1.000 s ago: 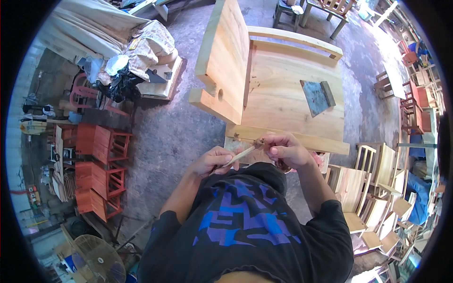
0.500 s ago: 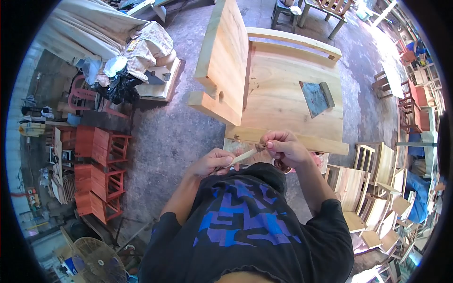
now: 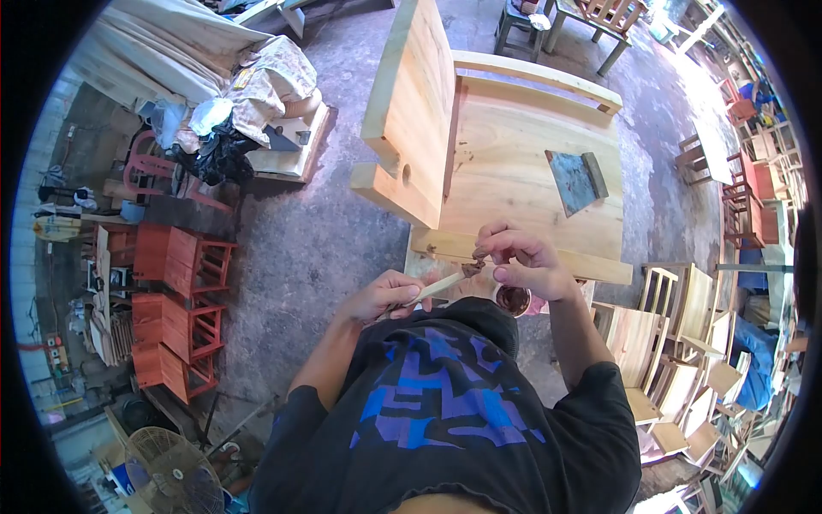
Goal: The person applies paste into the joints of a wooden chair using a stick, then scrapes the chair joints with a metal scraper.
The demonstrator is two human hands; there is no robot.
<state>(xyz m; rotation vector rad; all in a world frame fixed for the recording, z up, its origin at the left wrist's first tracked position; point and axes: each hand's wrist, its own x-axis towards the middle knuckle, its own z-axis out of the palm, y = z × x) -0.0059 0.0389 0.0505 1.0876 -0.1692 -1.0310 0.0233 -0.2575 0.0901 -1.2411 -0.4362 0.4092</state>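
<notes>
My left hand (image 3: 387, 296) is closed round the lower end of a pale wooden stick (image 3: 441, 284), whose tip carries brown paste (image 3: 473, 266). At that tip is my right hand (image 3: 524, 259), thumb and fingers curled around a gap, with a bit of brown matter at the index fingertip. Below the right hand stands a small round container (image 3: 513, 299) of dark brown paste. In front is a large pale wooden piece (image 3: 531, 128) with an upright panel (image 3: 411, 111) on its left. A grey metal scraper with a wooden edge (image 3: 574, 182) lies on its flat board.
Red-brown wooden chairs (image 3: 175, 257) stand at the left, above a fan (image 3: 175, 471). A cloth-covered pile (image 3: 274, 86) sits at the upper left. Unpainted wooden furniture (image 3: 638, 343) crowds the right side. A table and stool are at the top.
My right thumb and index finger have moved apart at the stick's tip, and the right hand has risen slightly. More of the paste container shows. My left hand keeps its hold.
</notes>
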